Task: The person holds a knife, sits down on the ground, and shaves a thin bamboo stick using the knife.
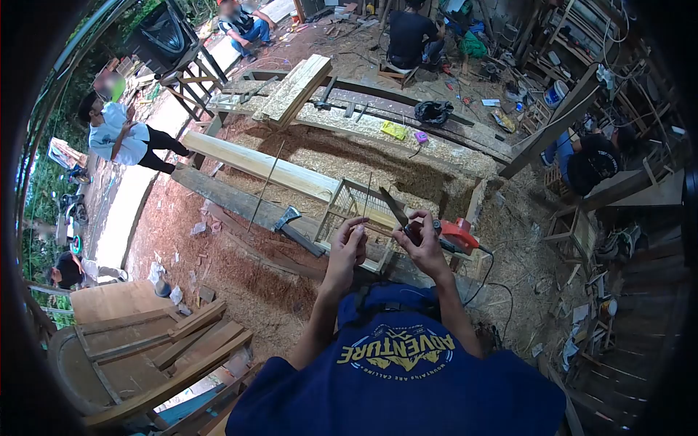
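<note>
In the head view, my left hand [347, 245] pinches a thin stick [368, 192] that points up and away from me. My right hand [423, 243] is closed around the handle of a knife [393, 206], its blade angled up and to the left. Under and beyond both hands rests a small wooden frame with thin bars [355, 201], partly hidden by my fingers. To the left of it, a hatchet [289, 218] lies on a dark beam [218, 195]. A red power tool [458, 234] sits just right of my right hand.
A pale plank [262, 166] and stacked boards [297, 89] lie ahead among wood shavings. A yellow object [394, 130] and a purple one [421, 136] rest on the far bench. Several people sit or stand around. A black cord [509, 305] runs at right.
</note>
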`<state>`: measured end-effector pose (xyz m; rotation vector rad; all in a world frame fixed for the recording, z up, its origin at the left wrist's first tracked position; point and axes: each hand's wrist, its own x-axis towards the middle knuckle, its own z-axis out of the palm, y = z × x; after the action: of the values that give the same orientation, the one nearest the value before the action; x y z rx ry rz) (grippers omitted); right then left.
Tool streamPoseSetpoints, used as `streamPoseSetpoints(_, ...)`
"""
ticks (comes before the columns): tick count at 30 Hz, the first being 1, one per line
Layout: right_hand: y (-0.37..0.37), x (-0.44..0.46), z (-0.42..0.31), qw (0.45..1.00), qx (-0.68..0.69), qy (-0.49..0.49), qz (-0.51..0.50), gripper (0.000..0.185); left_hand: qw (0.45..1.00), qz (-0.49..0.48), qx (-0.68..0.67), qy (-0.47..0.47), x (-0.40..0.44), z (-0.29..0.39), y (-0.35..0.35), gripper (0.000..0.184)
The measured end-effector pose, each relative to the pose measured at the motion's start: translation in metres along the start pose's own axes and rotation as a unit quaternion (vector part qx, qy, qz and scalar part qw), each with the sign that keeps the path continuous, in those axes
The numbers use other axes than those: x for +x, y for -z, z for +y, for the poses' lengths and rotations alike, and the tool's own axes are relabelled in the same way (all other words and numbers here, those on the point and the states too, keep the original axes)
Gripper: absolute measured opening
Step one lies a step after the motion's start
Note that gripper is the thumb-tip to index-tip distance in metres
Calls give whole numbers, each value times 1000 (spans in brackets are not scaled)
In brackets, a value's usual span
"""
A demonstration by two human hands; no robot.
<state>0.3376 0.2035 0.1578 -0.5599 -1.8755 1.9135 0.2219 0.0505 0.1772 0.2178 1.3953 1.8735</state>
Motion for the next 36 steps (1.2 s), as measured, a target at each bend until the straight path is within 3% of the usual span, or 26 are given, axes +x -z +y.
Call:
streamPoseSetpoints(5,2,2,-4,1000,17,-11,-21,31,999,-15,-28,9,5,-5,5,27)
streamPoseSetpoints(18,-6,1,-16,987,-155,33,-33,19,1000,-8,10,5,4,-6,-1,34)
streamPoseSetpoints(22,-12,5,5,957,-231,174,-31,20,999,-50,9,7,7,-14,5,38)
streamPoseSetpoints(29,-3,19,19,928,-277,245,-53,21,998,-65,-7,21,-5,-16,14,41)
streamPoseSetpoints(32,-4,17,28,924,-281,258,-38,29,996,-84,-25,19,-7,-22,18,41)
streamPoseSetpoints(35,16,25,54,924,-283,253,58,29,993,-67,-73,58,-17,-16,14,38)
streamPoseSetpoints(36,25,30,69,971,-126,175,103,31,995,-70,-24,61,-24,-16,13,36)
